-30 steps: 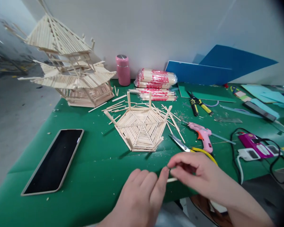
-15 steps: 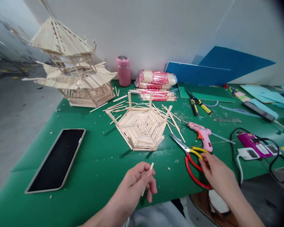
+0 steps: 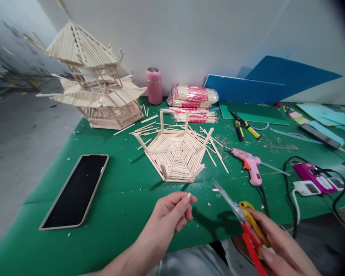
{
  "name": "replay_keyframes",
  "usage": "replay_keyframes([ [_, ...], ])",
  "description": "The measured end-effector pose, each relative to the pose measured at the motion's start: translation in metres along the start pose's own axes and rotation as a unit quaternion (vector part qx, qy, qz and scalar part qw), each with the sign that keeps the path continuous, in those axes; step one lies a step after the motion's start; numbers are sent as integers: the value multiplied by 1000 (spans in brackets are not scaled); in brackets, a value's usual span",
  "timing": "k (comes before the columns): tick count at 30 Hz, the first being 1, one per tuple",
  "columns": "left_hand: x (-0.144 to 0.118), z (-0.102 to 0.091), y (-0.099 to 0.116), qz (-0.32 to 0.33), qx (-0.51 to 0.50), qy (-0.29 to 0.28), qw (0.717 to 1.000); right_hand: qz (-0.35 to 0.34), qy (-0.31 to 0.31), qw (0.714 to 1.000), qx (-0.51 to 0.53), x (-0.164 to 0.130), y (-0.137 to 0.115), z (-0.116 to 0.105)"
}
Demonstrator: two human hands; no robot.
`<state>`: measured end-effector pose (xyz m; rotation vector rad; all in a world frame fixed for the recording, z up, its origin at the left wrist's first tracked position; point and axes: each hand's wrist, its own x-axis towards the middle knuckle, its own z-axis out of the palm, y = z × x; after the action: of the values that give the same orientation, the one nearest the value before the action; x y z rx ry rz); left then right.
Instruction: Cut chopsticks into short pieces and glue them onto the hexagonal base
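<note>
Two bare hands hover low over the near edge of the green table cover (image 3: 112, 199). The left hand (image 3: 169, 212) reaches in from below with its palm turned inward, fingers curled and thumb pressed against the forefinger, pinching a short wooden stick (image 3: 188, 195) whose pale tip pokes up just past the fingertips. The right hand (image 3: 276, 241) comes in from the lower right, wrist angled toward the centre, and is closed around the red and yellow handles of a pair of scissors (image 3: 241, 214); the blades point up and left toward the stick, near it but not touching, and look roughly together, though blur hides how far.

Just beyond the pinched stick lies a hexagonal stick frame (image 3: 176, 155) with posts standing at its corners, loose sticks scattered behind it. A pink glue gun (image 3: 250, 166) lies beyond the scissors' tips, to their right. Well left of the left hand rests a dark phone (image 3: 76, 191). Far back and left stands a stick-built pagoda model (image 3: 92, 82), with a pink bottle (image 3: 154, 86) and wrapped stick bundles (image 3: 193, 96) beside it.
</note>
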<state>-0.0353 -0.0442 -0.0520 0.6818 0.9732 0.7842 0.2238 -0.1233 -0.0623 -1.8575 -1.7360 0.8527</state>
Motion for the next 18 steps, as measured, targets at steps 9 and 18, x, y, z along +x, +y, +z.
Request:
replay_keyframes([
  [9,-9,-2,10,29,75,66,995,108,-93,990,-19,5,-32,27],
  [18,-2,-2,6,94,158,46,982,96,-162,981,-55,9,-45,31],
])
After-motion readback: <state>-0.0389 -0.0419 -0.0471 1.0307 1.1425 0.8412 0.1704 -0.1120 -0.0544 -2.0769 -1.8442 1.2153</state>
